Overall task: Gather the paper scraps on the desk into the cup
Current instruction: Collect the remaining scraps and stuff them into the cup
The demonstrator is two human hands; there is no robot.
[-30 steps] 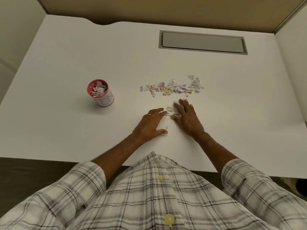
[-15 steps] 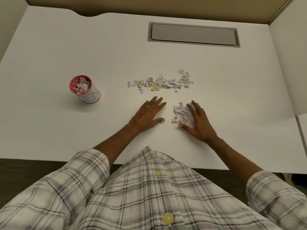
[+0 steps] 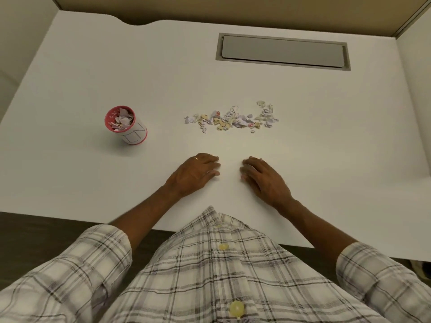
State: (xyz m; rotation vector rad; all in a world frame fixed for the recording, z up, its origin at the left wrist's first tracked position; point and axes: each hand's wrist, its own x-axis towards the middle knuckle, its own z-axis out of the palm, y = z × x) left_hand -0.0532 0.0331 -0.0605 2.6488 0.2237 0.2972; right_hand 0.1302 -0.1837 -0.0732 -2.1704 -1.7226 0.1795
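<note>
Since half a second ago both hands have pulled back toward my side of the desk [image 3: 93,66] and their fingers have folded in; the small heap that lay between them is out of sight now

- left hand [image 3: 193,176]: knuckles up, resting on the desk, fingers bent under. Whether it holds any paper I cannot tell
- right hand [image 3: 265,183]: same posture, fingers tucked, with a pale fleck at the tips that could be a nail or a scrap. I cannot tell if it grasps the heap; my guess is that it does, since the heap was at its fingers
- row of scraps [image 3: 233,118]: loose on the desk, straight ahead of both hands and well apart from them. Its long axis runs left to right and spans somewhat wider than the gap between the hands
- cup [image 3: 126,124]: upright, well to the left of the row, already partly filled with paper. It sits ahead and left of the left hand, so that hand is the nearer one; the right hand would have to cross over

Judgement: task roughly midway. Whatever is in hand wants to travel left to the cup; after that the row is best raked along its own length toward the cup. Risk: light bits slipping out between the fingers on the way
</note>
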